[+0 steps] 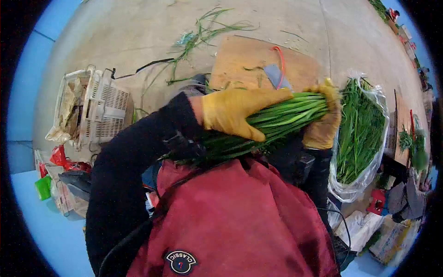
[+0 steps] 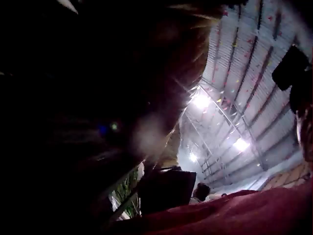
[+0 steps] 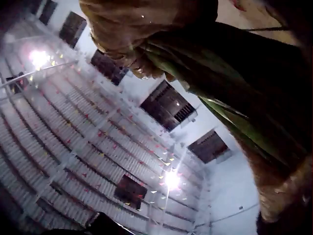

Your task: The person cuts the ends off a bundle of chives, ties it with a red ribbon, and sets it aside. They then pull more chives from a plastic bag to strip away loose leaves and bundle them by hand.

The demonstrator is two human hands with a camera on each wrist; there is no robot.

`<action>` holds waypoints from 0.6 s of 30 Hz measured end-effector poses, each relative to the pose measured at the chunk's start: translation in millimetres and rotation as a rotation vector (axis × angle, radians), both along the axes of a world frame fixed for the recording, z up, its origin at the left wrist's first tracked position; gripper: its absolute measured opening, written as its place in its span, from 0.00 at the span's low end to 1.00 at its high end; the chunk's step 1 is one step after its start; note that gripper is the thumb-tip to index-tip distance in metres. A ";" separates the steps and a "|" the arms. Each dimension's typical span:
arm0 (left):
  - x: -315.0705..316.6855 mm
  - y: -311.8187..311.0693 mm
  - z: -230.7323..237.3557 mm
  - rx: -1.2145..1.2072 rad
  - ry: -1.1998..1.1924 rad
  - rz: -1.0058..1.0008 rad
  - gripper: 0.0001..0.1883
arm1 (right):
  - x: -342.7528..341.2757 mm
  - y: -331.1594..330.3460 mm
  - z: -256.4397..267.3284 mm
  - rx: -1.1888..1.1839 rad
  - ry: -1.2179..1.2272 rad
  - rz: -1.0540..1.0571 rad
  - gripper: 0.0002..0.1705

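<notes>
A thick bundle of long green leaves [image 1: 286, 115] lies across the lap, above a red apron [image 1: 221, 207]. The left hand [image 1: 240, 111], in a yellow glove, lies over the bundle with its thumb and fingers spread along it. At the bundle's right end the right hand [image 1: 325, 117], also gloved and slightly blurred, grips the leaf ends. In the right wrist view the brown-looking glove [image 3: 151, 24] is beside the dark leaves [image 3: 210, 83]. The left wrist view is mostly too dark to show the hand.
A wooden board [image 1: 244, 60] with a blade [image 1: 275, 76] and red loop stands ahead. More leaves fill a clear plastic bag [image 1: 341, 184] at right. A white crate [image 1: 110, 106] stands left; loose leaves [image 1: 198, 41] lie on the floor.
</notes>
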State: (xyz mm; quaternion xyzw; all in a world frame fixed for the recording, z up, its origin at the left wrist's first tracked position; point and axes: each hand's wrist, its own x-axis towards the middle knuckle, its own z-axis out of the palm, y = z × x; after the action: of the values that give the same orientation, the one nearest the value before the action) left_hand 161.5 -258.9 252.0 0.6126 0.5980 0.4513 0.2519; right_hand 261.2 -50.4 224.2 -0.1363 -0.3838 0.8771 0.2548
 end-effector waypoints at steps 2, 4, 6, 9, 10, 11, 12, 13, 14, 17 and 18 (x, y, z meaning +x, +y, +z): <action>-3.3 -22.4 -7.9 -0.127 0.049 0.030 0.38 | 6.5 21.1 9.5 0.080 0.153 -0.114 0.21; -7.0 -44.8 -16.9 -0.294 0.079 0.071 0.34 | 16.1 52.7 16.7 0.101 0.190 -0.163 0.20; -17.5 -68.9 -38.2 -0.476 0.132 0.100 0.31 | 25.5 81.1 19.3 0.142 0.166 -0.203 0.20; -35.3 -107.4 -61.3 -0.582 0.294 0.177 0.30 | 44.4 103.8 32.2 0.191 0.144 -0.254 0.21; -44.0 -117.5 -64.4 -0.505 0.346 0.227 0.30 | 47.7 98.0 40.1 0.183 0.205 -0.246 0.21; -55.2 -126.8 -65.1 -0.431 0.395 0.280 0.31 | 50.0 98.7 47.6 0.256 0.170 -0.227 0.22; -62.0 -130.7 -62.5 -0.360 0.443 0.336 0.31 | 49.6 99.0 53.8 0.323 0.135 -0.205 0.22; -57.7 -117.3 -26.6 -0.491 0.290 0.439 0.35 | 47.4 97.8 60.6 0.388 0.100 -0.179 0.22; -48.5 -93.5 8.6 -0.620 0.132 0.544 0.38 | 40.8 85.8 71.0 0.582 0.146 -0.152 0.20; -33.3 -30.6 13.7 0.066 0.052 0.414 0.47 | 10.4 41.2 95.1 0.753 0.019 -0.164 0.17; -24.9 -9.9 18.0 0.136 0.136 0.406 0.49 | 1.8 22.5 103.3 0.735 0.022 -0.128 0.16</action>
State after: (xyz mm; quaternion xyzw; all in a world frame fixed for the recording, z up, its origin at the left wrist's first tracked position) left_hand 136.6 -268.7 270.0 0.5243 0.6928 0.4897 0.0730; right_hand 263.0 -27.8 327.5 -0.0502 -0.6611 0.6643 0.3452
